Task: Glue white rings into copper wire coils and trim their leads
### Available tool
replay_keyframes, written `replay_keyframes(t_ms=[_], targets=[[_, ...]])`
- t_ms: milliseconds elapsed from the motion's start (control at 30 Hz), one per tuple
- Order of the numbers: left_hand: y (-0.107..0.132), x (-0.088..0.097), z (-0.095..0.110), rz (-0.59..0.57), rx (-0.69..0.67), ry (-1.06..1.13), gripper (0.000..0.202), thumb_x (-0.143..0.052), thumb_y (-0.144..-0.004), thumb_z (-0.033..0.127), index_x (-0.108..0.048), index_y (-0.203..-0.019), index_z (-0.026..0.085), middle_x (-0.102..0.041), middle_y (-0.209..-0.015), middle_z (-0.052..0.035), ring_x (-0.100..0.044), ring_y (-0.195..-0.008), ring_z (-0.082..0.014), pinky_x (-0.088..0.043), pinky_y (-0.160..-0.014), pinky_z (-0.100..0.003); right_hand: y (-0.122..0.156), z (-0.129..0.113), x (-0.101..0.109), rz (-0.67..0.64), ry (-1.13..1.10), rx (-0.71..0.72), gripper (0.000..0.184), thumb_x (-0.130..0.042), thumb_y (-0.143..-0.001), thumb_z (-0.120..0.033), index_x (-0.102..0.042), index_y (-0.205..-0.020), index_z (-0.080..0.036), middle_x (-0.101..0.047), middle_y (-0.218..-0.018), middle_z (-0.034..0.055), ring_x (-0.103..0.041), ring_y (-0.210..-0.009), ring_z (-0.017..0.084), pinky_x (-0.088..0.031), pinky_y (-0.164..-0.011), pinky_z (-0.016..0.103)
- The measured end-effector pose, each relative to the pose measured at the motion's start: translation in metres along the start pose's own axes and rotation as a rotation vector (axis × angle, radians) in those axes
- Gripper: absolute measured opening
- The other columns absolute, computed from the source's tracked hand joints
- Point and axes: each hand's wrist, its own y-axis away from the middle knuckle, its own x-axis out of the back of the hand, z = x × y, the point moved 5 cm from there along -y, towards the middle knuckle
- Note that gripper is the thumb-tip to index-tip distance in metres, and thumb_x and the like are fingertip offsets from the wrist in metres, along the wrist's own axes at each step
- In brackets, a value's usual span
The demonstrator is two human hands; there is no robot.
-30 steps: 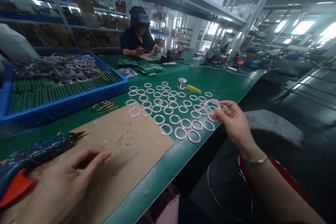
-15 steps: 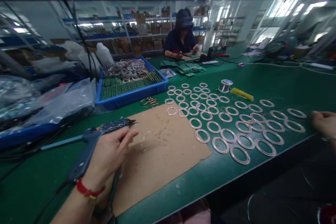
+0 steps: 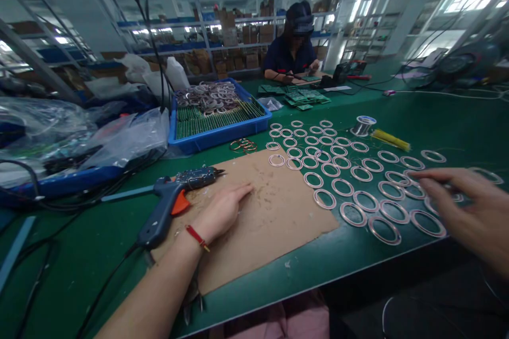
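My left hand (image 3: 225, 211), with a red band at the wrist, lies over a sheet of brown cardboard (image 3: 270, 243), fingers stretched forward and holding nothing. Just left of it rests a dark blue glue gun (image 3: 161, 209) with an orange trigger, its nozzle pointing right. A hand tool with metal tips (image 3: 193, 299) lies partly hidden under my left forearm. Over the right side of the spread of flat copper-coloured rings (image 3: 366, 201), my right hand (image 3: 465, 204) hovers with fingers and thumb apart; no object shows in it. It hides some rings.
A blue tray (image 3: 222, 137) holds rings and a row of green circuit boards. Darker copper rings (image 3: 243, 145) lie before it. A solder spool (image 3: 363, 126) and a yellow stick (image 3: 390, 140) sit behind the rings. Across the table a person (image 3: 292, 53) works near stacked green boards (image 3: 300, 96).
My left hand has moved right, off the glue gun, onto the cardboard, and its fingers have straightened. My right hand has come in from the right edge over the rings. The view has shifted.
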Motion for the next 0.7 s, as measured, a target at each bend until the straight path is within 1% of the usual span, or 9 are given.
replay_keyframes(t_ms=[67, 133, 167, 233, 300, 367, 500, 600, 700], targets=[[0.0, 0.0, 0.003, -0.01, -0.015, -0.023, 0.049, -0.033, -0.082, 0.002, -0.059, -0.123, 0.01, -0.056, -0.129, -0.0092, -0.05, -0.12, -0.0177, -0.034, -0.106, -0.034, 0.007, -0.05, -0.022, -0.085, -0.11, 0.188, 0.02, -0.05, -0.092, -0.035, -0.063, -0.102, -0.023, -0.063, -0.102, 0.0054, -0.057, -0.096, 0.015, -0.045, -0.079, 0.031], [0.003, 0.003, 0.004, -0.014, -0.025, -0.023, 0.042, -0.036, -0.081, 0.004, -0.065, -0.11, 0.012, -0.062, -0.115, -0.0089, -0.055, -0.109, -0.0181, -0.039, -0.1, -0.033, 0.014, -0.089, -0.035, -0.141, -0.176, 0.314, 0.016, -0.051, -0.092, -0.028, -0.062, -0.102, -0.023, -0.063, -0.1, 0.0037, -0.057, -0.094, 0.014, -0.046, -0.078, 0.028], [0.006, 0.006, 0.004, -0.018, -0.026, -0.022, 0.04, -0.037, -0.08, 0.004, -0.067, -0.105, 0.013, -0.064, -0.109, -0.0083, -0.057, -0.104, -0.0178, -0.042, -0.096, -0.032, 0.017, -0.103, -0.039, -0.16, -0.208, 0.372, 0.017, -0.05, -0.092, -0.027, -0.062, -0.102, -0.023, -0.063, -0.099, 0.0036, -0.058, -0.093, 0.014, -0.046, -0.078, 0.028], [0.011, 0.01, 0.002, -0.012, -0.016, -0.024, 0.036, -0.039, -0.08, 0.006, -0.068, -0.099, 0.014, -0.064, -0.101, -0.0079, -0.058, -0.097, -0.0181, -0.044, -0.091, -0.032, 0.02, -0.119, -0.047, -0.222, -0.233, 0.413, 0.018, -0.048, -0.092, -0.024, -0.062, -0.104, -0.022, -0.063, -0.1, 0.0033, -0.058, -0.094, 0.014, -0.046, -0.08, 0.029], [0.015, 0.013, 0.0, 0.011, 0.0, -0.029, 0.033, -0.04, -0.082, 0.01, -0.067, -0.1, 0.015, -0.062, -0.101, -0.0082, -0.056, -0.097, -0.0194, -0.043, -0.09, -0.033, 0.021, -0.125, -0.057, -0.306, -0.237, 0.404, 0.02, -0.045, -0.094, -0.024, -0.062, -0.103, -0.02, -0.063, -0.1, 0.0033, -0.058, -0.094, 0.014, -0.046, -0.082, 0.03], [0.017, 0.014, -0.002, 0.026, 0.001, -0.03, 0.033, -0.041, -0.084, 0.012, -0.066, -0.104, 0.016, -0.061, -0.106, -0.0077, -0.054, -0.102, -0.0204, -0.041, -0.094, -0.035, 0.022, -0.126, -0.068, -0.405, -0.224, 0.382, 0.022, -0.044, -0.094, -0.025, -0.063, -0.101, -0.019, -0.063, -0.099, 0.0042, -0.057, -0.093, 0.015, -0.046, -0.083, 0.032], [0.018, 0.011, -0.002, -0.014, -0.019, -0.029, 0.032, -0.052, -0.08, 0.018, -0.065, -0.109, 0.017, -0.061, -0.111, -0.0061, -0.054, -0.105, -0.0211, -0.039, -0.096, -0.034, 0.024, -0.13, -0.089, -0.566, -0.158, 0.336, 0.022, -0.046, -0.092, -0.026, -0.065, -0.101, -0.017, -0.061, -0.1, 0.0061, -0.056, -0.093, 0.018, -0.046, -0.084, 0.034], [0.015, 0.008, -0.001, -0.014, 0.014, -0.048, 0.025, -0.057, -0.081, 0.024, -0.067, -0.102, 0.016, -0.063, -0.103, -0.0072, -0.057, -0.099, -0.0228, -0.042, -0.09, -0.035, 0.024, -0.134, -0.102, -0.656, -0.098, 0.299, 0.02, -0.049, -0.091, -0.024, -0.065, -0.099, -0.018, -0.06, -0.098, 0.0052, -0.055, -0.094, 0.018, -0.044, -0.085, 0.033], [0.012, 0.002, 0.002, -0.005, 0.043, -0.069, 0.017, -0.051, -0.084, 0.017, -0.068, -0.088, 0.016, -0.064, -0.092, -0.0066, -0.059, -0.09, -0.0214, -0.043, -0.082, -0.033, 0.023, -0.135, -0.108, -0.707, -0.046, 0.27, 0.018, -0.048, -0.09, -0.022, -0.065, -0.095, -0.018, -0.059, -0.096, 0.004, -0.055, -0.093, 0.017, -0.043, -0.083, 0.03]])
